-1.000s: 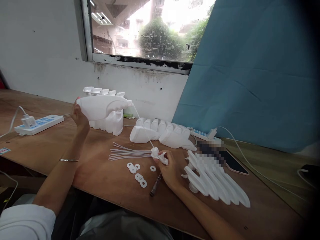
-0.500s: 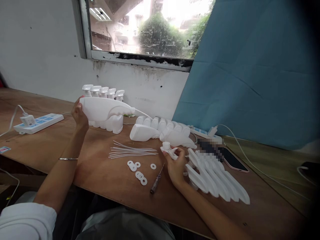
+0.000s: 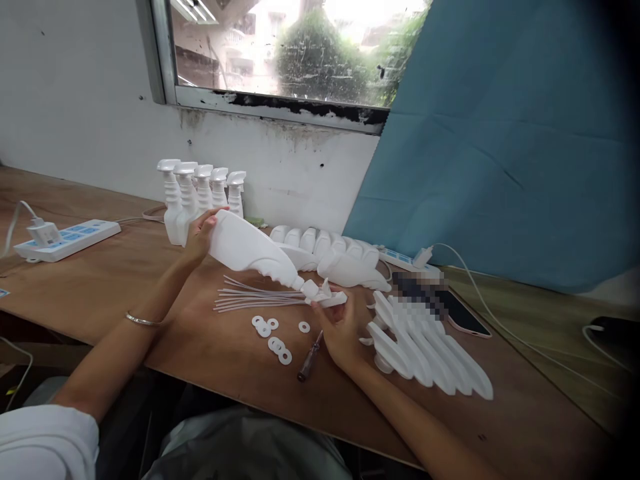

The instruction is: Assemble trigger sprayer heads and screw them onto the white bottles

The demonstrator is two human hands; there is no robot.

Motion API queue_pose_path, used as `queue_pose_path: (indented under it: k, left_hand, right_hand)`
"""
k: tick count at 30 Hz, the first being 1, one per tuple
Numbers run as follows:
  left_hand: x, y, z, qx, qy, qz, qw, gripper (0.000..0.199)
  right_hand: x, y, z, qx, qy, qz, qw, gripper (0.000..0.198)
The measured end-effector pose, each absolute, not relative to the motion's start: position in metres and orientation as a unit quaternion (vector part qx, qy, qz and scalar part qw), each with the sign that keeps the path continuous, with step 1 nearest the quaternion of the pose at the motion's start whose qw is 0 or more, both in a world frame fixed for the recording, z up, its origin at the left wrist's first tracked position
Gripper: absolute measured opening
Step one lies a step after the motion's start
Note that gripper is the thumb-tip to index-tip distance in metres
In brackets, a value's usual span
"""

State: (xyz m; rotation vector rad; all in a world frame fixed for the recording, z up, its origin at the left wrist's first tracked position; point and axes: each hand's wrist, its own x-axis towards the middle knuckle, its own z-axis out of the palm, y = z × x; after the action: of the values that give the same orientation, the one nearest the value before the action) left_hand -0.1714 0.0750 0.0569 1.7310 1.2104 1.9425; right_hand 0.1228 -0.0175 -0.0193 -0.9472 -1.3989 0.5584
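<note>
My left hand [image 3: 203, 233] grips the base end of a white plastic bottle [image 3: 253, 250], tilted with its neck down to the right. In my right hand [image 3: 340, 327] is a white spray trigger head [image 3: 325, 297], its collar against the bottle's mouth. Whether the collar has gone onto the thread I cannot tell. Just below lie thin white tubes [image 3: 260, 297], several white ring washers [image 3: 263, 328] and a screwdriver [image 3: 310, 358]. More trigger heads [image 3: 425, 347] lie in a row right of my right hand.
Several assembled spray bottles [image 3: 187, 200] stand by the wall at the left. Bottles without heads [image 3: 345, 263] lie at the back middle. A power strip [image 3: 70, 240] sits at the left, another [image 3: 410, 262] at the back right, near a phone [image 3: 467, 317].
My left hand has brought the bottle right and down, tipping its neck downward. My right hand has moved slightly left with the trigger head, which now meets the bottle's mouth.
</note>
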Motion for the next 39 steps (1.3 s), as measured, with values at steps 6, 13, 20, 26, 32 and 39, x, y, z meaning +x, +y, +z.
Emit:
queue_pose_path:
  k: [6, 13, 20, 26, 32, 39]
  left_hand:
    - [-0.154, 0.064, 0.051, 0.588, 0.418, 0.666, 0.19, 0.042]
    - [-0.157, 0.059, 0.028, 0.553, 0.433, 0.667, 0.25, 0.043]
    - [-0.158, 0.062, 0.02, 0.536, 0.447, 0.658, 0.282, 0.04]
    - [-0.152, 0.058, 0.021, 0.563, 0.448, 0.64, 0.271, 0.039]
    - [-0.15, 0.058, 0.019, 0.561, 0.42, 0.656, 0.281, 0.039]
    - [-0.146, 0.057, 0.017, 0.563, 0.411, 0.667, 0.263, 0.035]
  right_hand:
    - [0.126, -0.023, -0.015, -0.38, -0.668, 0.2, 0.608, 0.031]
    - [0.128, -0.026, -0.022, -0.383, -0.707, 0.185, 0.565, 0.035]
    - [0.127, -0.026, -0.019, -0.403, -0.703, 0.169, 0.561, 0.051]
    - [0.126, -0.023, -0.021, -0.41, -0.666, 0.23, 0.579, 0.045]
    - [0.125, -0.025, -0.012, -0.446, -0.614, 0.321, 0.567, 0.048]
    - [0.125, -0.026, -0.006, -0.446, -0.581, 0.397, 0.553, 0.051]
